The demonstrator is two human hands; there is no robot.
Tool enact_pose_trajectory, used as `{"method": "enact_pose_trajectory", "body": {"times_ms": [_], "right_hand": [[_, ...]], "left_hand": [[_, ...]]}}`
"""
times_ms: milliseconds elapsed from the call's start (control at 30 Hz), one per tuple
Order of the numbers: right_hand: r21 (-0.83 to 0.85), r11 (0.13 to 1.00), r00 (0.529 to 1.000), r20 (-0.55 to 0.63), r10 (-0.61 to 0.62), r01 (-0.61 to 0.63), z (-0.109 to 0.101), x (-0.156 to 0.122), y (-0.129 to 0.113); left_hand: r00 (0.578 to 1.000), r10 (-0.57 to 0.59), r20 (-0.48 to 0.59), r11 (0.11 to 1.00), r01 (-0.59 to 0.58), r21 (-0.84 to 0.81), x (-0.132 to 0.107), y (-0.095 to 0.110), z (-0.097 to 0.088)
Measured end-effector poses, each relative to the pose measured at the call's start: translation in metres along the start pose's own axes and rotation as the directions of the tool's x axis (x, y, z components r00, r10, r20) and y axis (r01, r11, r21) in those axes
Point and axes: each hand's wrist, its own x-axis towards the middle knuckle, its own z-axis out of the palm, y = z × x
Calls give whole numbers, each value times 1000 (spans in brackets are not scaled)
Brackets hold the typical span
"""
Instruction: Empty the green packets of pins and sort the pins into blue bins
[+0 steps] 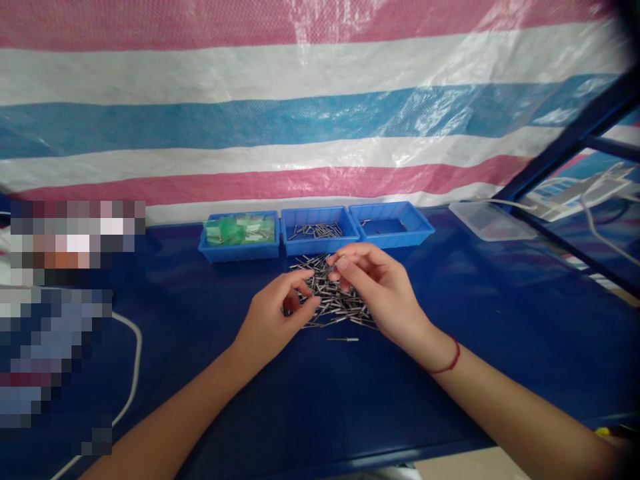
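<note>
A pile of small metal pins (334, 299) lies on the blue table (500, 313) in front of three blue trays. My left hand (275, 313) rests at the pile's left edge, fingers pinched on some pins. My right hand (375, 283) hovers over the pile's right side, fingertips pinched together above it on something too small to name. A red string circles my right wrist. One single pin (343, 339) lies apart, just in front of the pile.
The left tray (240, 250) holds green plastic pieces, the middle tray (320, 237) holds metal pins, the right tray (393, 227) is almost bare. A clear plastic lid (493, 221) lies at the right. A white cable (131, 373) runs at the left. A striped tarp hangs behind.
</note>
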Motion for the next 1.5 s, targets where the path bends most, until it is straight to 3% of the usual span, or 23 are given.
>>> {"method": "enact_pose_trajectory", "body": {"times_ms": [67,133,267,433,533,700,967,1100,1267,1433,1500], "right_hand": [[230,957,985,27,172,-174,7,-5,-5],[348,888,953,75,292,-299,12,-9,-9],[421,806,905,106,412,-416,18,-15,-14],[449,721,843,169,510,-527,21,-20,-13],[463,680,815,199,544,-568,22,-21,-10],[452,682,815,242,526,-575,21,-23,-4],[375,701,795,273,542,-607,20,-22,-3],[356,729,811,271,518,-585,20,-21,-4],[318,814,874,204,441,-485,17,-20,-6],[80,968,963,149,223,-236,13,-18,-4],[-84,992,988,109,105,-96,6,-11,-3]], "left_hand": [[999,-47,4,994,47,-100,-2,4,3],[995,-93,-26,979,86,-187,-4,7,6],[982,-156,-106,941,116,-317,-7,10,8],[972,-130,-194,950,66,-307,-8,16,3],[971,-120,-206,936,41,-351,-8,18,2],[974,-118,-194,905,25,-426,-8,17,4],[977,-32,-210,925,-51,-376,-9,13,2],[976,-33,-215,943,-40,-329,-8,14,0],[977,-85,-197,954,23,-298,-6,10,-1],[985,-155,-72,949,128,-290,-5,7,3],[983,-159,-91,951,127,-281,-6,5,6]]}}
